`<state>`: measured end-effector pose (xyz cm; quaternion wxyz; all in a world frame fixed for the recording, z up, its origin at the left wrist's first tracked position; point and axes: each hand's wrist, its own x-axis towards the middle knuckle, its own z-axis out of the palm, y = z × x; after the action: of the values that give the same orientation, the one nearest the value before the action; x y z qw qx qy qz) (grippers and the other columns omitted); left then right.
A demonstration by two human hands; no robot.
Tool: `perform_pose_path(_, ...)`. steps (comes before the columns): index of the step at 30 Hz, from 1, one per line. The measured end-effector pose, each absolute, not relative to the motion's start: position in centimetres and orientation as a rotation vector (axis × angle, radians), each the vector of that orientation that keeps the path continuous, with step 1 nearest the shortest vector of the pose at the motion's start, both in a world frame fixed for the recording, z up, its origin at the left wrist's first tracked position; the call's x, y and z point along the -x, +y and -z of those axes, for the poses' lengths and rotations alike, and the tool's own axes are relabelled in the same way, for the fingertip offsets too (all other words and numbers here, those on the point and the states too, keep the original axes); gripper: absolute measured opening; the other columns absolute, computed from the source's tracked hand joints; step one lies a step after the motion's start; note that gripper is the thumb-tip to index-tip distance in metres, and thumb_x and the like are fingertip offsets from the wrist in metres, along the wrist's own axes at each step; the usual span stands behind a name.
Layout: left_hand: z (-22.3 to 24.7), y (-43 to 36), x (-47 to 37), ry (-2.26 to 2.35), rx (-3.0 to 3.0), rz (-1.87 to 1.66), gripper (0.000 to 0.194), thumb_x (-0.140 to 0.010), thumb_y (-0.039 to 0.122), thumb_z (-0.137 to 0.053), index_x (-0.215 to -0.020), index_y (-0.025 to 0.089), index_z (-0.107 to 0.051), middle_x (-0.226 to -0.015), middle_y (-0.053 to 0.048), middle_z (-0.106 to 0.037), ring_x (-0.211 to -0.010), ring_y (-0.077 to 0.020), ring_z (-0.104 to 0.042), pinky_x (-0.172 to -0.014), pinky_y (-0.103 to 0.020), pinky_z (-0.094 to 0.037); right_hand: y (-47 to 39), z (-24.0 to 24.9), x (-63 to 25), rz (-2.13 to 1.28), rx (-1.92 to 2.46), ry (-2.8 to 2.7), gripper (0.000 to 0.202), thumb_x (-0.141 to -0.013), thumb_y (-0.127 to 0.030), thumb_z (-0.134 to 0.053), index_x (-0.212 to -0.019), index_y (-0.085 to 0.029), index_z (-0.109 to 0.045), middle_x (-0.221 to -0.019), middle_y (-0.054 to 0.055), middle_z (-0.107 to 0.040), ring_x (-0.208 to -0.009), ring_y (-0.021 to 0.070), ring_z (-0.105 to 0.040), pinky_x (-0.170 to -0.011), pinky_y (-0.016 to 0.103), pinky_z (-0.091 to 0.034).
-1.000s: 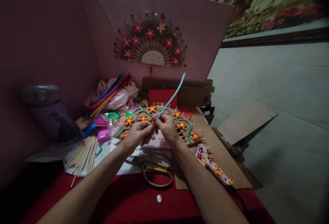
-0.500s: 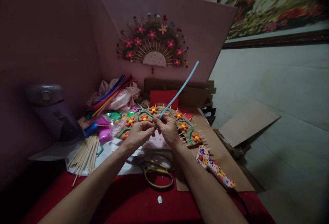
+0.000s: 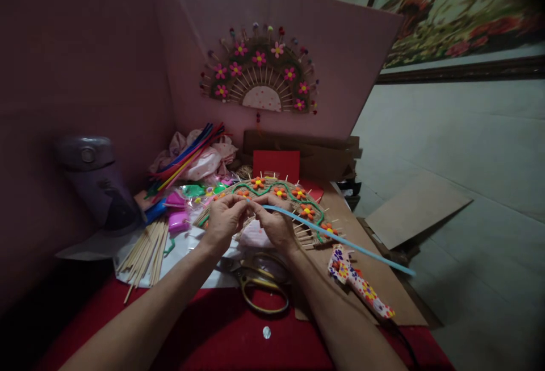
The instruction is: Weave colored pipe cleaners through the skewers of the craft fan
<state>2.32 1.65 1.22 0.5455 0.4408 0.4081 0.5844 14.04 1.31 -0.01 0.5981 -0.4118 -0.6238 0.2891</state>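
Note:
Between the fingertips of my left hand [image 3: 225, 219] and my right hand [image 3: 272, 220] is the end of a light blue pipe cleaner [image 3: 340, 239]. Both hands pinch it close together, and its long free part slants down to the right over my right wrist. Behind and beneath the hands lies a twine-wrapped half-round fan [image 3: 289, 189] with orange flowers, a green wavy strip and stick ends along its rim. My hands hide part of its middle. Just below them rest scissors with gold handles [image 3: 264, 291].
Wooden sticks [image 3: 147, 251] and a bottle [image 3: 96, 183] stand at left, near colourful pipe cleaners [image 3: 187, 158] and pink clay packets [image 3: 179, 221]. A flower-patterned glue gun [image 3: 360, 283] lies on cardboard [image 3: 383, 303] at right. A finished fan [image 3: 259, 75] hangs on the pink board.
The pipe cleaner's free end has swung from pointing up and right to pointing down and right. My hands have stayed close together, still pinching it.

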Motion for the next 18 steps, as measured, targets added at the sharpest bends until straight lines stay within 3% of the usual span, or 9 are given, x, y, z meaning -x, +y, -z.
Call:
perform_pose_path(9, -0.6, 2.6, -1.5, 0.792, -1.17, -1.25, 0.021, -0.066, 0.031, -0.069, -0.073, 0.013, -0.061, -0.058, 0.0, -0.06, -0.041, -0.0055, -0.045, -0.038, -0.017, -0.029, 1.6, -0.2, -14.3, -0.72, 0.963, -1.331, 0.02, -0.077, -0.035, -0.06, -0.068, -0.017, -0.06, -0.048, -0.006, -0.048, -0.043, 0.0085, -0.041, -0.044, 0.021, -0.033)
perform_pose_path(14, -0.7, 2.9, -1.0, 0.889, -1.587, -1.299, 0.01, -0.071, 0.025, -0.062, -0.073, 0.015, -0.064, -0.066, -0.002, -0.063, -0.059, -0.012, -0.055, -0.053, -0.021, -0.04, 1.7, -0.5, -15.1, -0.625, 0.998, -1.463, 0.018, -0.077, -0.034, -0.059, -0.068, -0.018, -0.059, -0.053, -0.004, -0.051, -0.05, 0.0103, -0.045, -0.049, 0.022, -0.036)
perform_pose_path(18, -0.9, 2.7, -0.7, 0.96, -1.991, -1.257, 0.009, -0.072, 0.018, -0.057, -0.069, 0.018, -0.065, -0.06, 0.001, -0.059, -0.055, -0.0109, -0.048, -0.052, -0.021, -0.034, 2.0, -0.5, -15.2, -0.61, 0.982, -1.505, 0.018, -0.078, -0.034, -0.059, -0.068, -0.019, -0.059, -0.051, -0.005, -0.05, -0.047, 0.0106, -0.044, -0.048, 0.022, -0.035)
